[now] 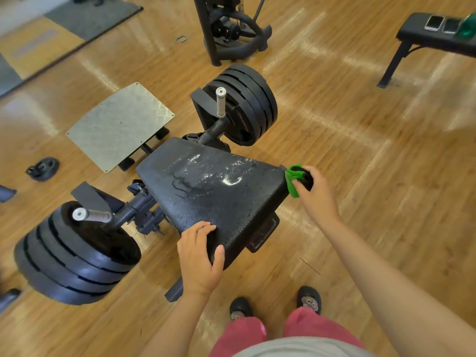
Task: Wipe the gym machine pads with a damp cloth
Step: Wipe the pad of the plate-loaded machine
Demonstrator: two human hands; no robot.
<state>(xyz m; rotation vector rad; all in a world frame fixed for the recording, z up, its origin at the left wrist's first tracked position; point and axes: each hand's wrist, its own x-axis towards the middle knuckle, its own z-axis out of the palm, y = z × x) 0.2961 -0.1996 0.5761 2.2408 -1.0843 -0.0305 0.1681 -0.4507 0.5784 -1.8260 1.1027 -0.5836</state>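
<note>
A black padded seat of a plate-loaded gym machine fills the middle, its top streaked with wet patches. My left hand grips the pad's near corner, fingers on top and thumb along the edge. My right hand holds a green and black cloth against the pad's right end.
Stacks of black weight plates sit on sleeves at the left and behind the pad. A metal footplate lies to the far left. A black bench with two phones stands at the top right. My feet are on the wooden floor.
</note>
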